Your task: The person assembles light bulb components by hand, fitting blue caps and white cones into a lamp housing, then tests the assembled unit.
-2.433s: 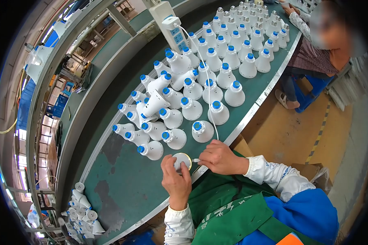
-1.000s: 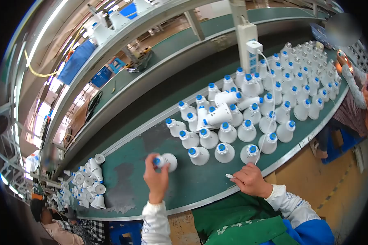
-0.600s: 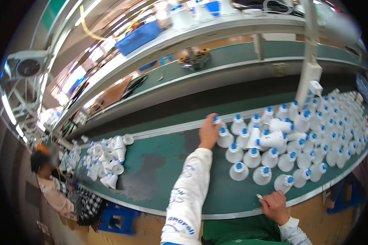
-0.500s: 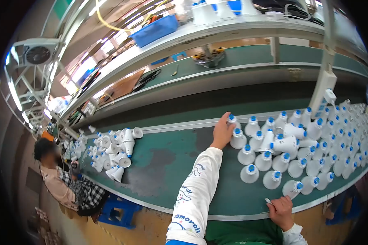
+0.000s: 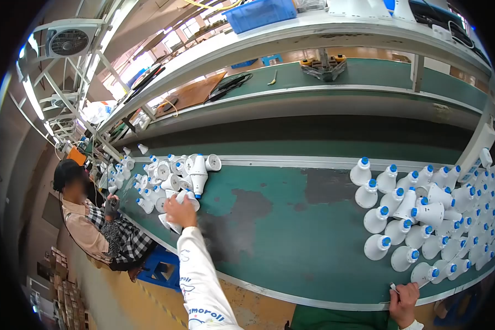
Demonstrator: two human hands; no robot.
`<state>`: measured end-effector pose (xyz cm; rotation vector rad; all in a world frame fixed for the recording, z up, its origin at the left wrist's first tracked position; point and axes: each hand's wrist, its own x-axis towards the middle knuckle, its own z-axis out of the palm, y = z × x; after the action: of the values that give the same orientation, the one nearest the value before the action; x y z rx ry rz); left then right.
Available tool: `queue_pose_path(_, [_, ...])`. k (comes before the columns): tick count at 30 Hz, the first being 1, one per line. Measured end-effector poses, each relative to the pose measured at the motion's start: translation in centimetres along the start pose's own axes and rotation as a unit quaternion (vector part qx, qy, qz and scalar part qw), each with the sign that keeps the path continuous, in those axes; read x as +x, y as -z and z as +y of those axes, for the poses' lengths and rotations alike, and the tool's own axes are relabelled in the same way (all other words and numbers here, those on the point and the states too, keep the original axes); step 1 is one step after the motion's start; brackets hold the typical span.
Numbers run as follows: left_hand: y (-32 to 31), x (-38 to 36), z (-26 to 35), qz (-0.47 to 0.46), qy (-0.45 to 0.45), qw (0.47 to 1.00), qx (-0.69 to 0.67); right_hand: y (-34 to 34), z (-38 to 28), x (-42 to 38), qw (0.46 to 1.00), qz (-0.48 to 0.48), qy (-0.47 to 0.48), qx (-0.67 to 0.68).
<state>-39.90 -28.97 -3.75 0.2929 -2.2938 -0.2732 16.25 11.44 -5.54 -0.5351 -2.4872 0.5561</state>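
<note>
My left hand (image 5: 180, 212) is at the near side of a pile of white cone-shaped bulb housings with blue caps (image 5: 198, 179). Its fingers curl down over one white bulb housing (image 5: 170, 224), partly hidden beneath the hand. Down at the front edge of the bench, my right hand (image 5: 404, 302) is closed, with a small white piece (image 5: 393, 287) poking out of its fingers. Close to it lies a tilted bulb housing (image 5: 423, 273). Many more housings stand in a group on the right, mostly caps up, such as the one (image 5: 361, 171) at the back corner.
The green bench top (image 5: 291, 231) has dark worn patches. A person (image 5: 93, 220) sits at the left end beside a blue stool (image 5: 162, 267). A shelf (image 5: 313, 36) with a blue bin (image 5: 261, 15) runs above. A white post (image 5: 478, 140) rises at the right.
My left hand has left the standing housing on the right and moved across to the left pile. The view has swung left. My right hand stays at the front edge with the small white piece.
</note>
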Motion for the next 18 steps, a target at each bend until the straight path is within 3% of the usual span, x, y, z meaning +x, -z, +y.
queue_pose_path(3, [0.9,1.4,-4.0,-0.064,0.038,0.990,0.123,-0.5,0.4,-0.3,1.000,0.014,0.008,-0.014])
queue_pose_path(4, [1.3,1.9,-4.8,-0.063,0.039,0.990,0.124,-0.5,0.7,-0.5,1.000,0.004,0.008,-0.017])
queue_pose_path(6, [2.2,2.5,-5.6,-0.233,0.070,0.963,0.119,-0.5,0.8,-0.7,1.000,-0.004,-0.001,-0.020])
queue_pose_path(11, [4.0,3.1,-5.4,-0.321,0.058,0.945,0.026,-0.6,0.0,-0.1,0.999,0.021,0.017,-0.042])
queue_pose_path(13, [5.2,2.1,-4.3,-0.358,-0.048,0.932,0.034,-0.3,-0.2,0.2,0.998,0.019,0.030,-0.046])
queue_pose_path(15, [5.7,0.4,-2.8,-0.344,-0.055,0.937,0.015,-0.2,-0.3,0.3,0.999,0.017,0.022,-0.040])
queue_pose_path(18, [5.5,-1.8,-1.4,-0.309,-0.173,0.933,-0.066,-0.1,-0.4,0.6,0.999,0.015,0.020,-0.039])
